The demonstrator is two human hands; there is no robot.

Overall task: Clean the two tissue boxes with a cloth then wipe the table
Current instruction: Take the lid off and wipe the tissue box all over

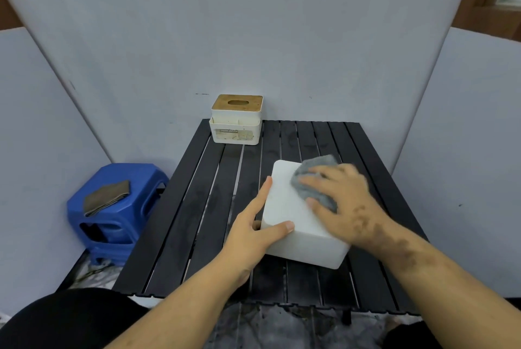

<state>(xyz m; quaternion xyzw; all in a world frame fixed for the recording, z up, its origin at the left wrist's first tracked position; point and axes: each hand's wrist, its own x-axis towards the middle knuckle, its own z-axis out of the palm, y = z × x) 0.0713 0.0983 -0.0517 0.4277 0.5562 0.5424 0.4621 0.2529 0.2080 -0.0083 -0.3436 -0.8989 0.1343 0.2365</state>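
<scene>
Head view, looking down: the plain white tissue box (298, 224) sits turned at an angle in the near-middle of the black slatted surface (197, 207). The right hand (342, 196) lies on its top with fingers spread flat, pressing a grey cloth (315, 176) against the far right corner of the box. The left hand (255, 224) steadies it from the left side, index finger stretched along the left edge and thumb hooked over the near corner. The second tissue box (236, 120), white with a wooden slotted lid and a label on the front, stands at the far edge against the wall, well apart. Off to the left of the surface there's a blue plastic stool (112, 224) with a folded brownish cloth (105, 197) on top.
</scene>
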